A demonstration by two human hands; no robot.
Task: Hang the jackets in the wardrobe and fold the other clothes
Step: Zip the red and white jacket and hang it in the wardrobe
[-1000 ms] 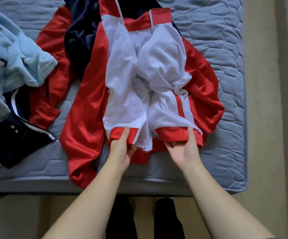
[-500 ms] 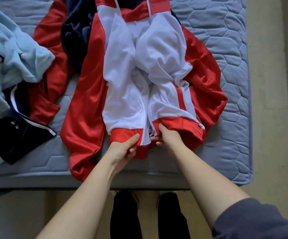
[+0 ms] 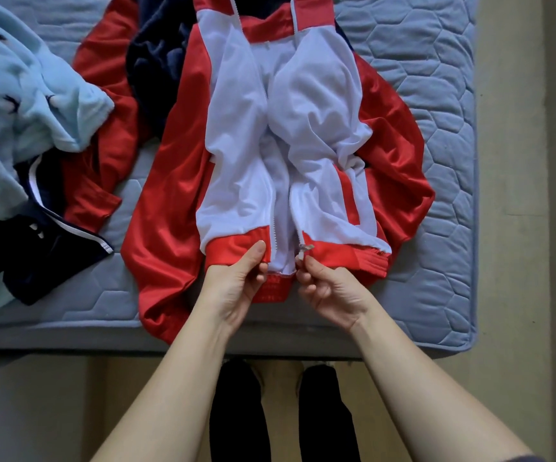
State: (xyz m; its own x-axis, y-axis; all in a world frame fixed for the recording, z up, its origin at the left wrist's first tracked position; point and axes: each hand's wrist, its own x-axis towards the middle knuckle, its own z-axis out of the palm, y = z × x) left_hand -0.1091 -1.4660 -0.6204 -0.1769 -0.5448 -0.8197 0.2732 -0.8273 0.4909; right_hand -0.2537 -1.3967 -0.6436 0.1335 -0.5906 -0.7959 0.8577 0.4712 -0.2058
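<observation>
A red and white zip jacket (image 3: 236,155) lies front-up on the grey quilted mattress (image 3: 436,95), its hem toward me and its red sleeves spread out at both sides. My left hand (image 3: 236,285) pinches the left hem band beside the zip. My right hand (image 3: 330,288) pinches the bottom of the right zip edge, just below the metal zip slider (image 3: 305,250). The two front panels lie slightly apart at the hem.
A light blue fleece garment (image 3: 20,105) is heaped at the left, over a dark navy garment with white stripes (image 3: 36,235). Another navy piece (image 3: 156,61) lies under the jacket's top left. The mattress edge runs just before my legs; pale floor shows at the right.
My right hand slid left along the hem from the right panel to the zip's bottom end. My left hand kept its hold on the left hem band. The panels came closer together.
</observation>
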